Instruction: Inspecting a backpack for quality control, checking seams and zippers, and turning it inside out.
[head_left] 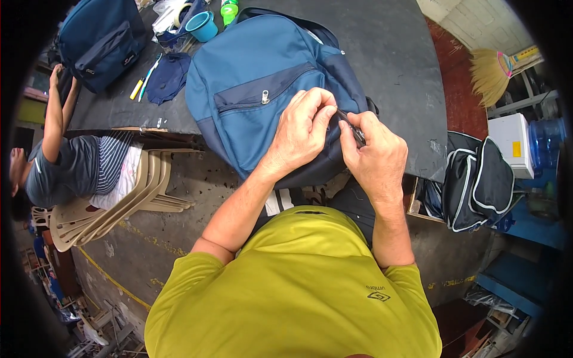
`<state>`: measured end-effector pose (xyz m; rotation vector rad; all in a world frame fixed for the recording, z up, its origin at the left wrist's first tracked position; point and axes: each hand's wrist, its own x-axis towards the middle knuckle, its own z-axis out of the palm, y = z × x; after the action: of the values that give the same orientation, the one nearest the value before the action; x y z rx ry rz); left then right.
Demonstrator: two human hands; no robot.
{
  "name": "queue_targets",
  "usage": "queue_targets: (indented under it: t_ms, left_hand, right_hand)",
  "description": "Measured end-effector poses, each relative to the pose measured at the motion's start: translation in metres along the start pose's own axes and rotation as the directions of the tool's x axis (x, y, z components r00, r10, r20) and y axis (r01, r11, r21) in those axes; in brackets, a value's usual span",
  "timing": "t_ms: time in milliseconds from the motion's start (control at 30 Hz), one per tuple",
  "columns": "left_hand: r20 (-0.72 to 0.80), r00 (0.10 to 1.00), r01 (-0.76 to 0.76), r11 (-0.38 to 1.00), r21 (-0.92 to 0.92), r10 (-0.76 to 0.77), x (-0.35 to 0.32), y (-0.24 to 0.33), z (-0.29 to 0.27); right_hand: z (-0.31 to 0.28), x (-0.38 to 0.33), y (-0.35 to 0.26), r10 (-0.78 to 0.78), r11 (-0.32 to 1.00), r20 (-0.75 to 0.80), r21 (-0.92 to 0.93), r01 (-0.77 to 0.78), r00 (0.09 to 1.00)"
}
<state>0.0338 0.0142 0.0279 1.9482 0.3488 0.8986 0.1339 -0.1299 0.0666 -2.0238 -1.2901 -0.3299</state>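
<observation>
A blue backpack with darker navy panels lies on the table in front of me, its zipped front pocket facing up. My left hand rests over the lower right of the pack, thumb and forefinger pinched together. What they pinch is too small to make out. Close beside it, my right hand is closed around a small slim black tool. The tool points toward the left fingertips, and its exact kind is mostly hidden by my fingers.
On the dark table are a navy cloth piece, a yellow marker, a teal cup and a green bottle. At left, a co-worker handles another backpack. A black bag sits at right.
</observation>
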Motion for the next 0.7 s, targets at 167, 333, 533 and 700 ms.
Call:
queue_targets:
  t_ms: [167, 333, 533, 700]
  left_hand:
    - [0.018, 0.981, 0.192, 0.962, -0.196, -0.192, -0.003, 0.004, -0.002]
    - [-0.131, 0.984, -0.048, 0.891, 0.452, 0.12, 0.012, -0.007, -0.011]
    - [-0.035, 0.996, 0.084, 0.66, 0.747, -0.087, 0.01, -0.035, -0.005]
    - [-0.214, 0.967, -0.004, 0.848, 0.529, 0.138, -0.011, -0.053, -0.013]
  right_hand:
    - [0.003, -0.004, 0.009, 0.069, 0.998, 0.037, 0.003, -0.07, 0.997]
    - [-0.011, 0.012, 0.011, 0.219, 0.976, -0.077, 0.025, -0.218, 0.973]
    - [0.026, 0.042, 0.036, 0.286, 0.958, -0.006, 0.038, -0.286, 0.958]
    - [0.048, -0.012, 0.066, 0.288, 0.944, 0.119, 0.131, -0.302, 0.95]
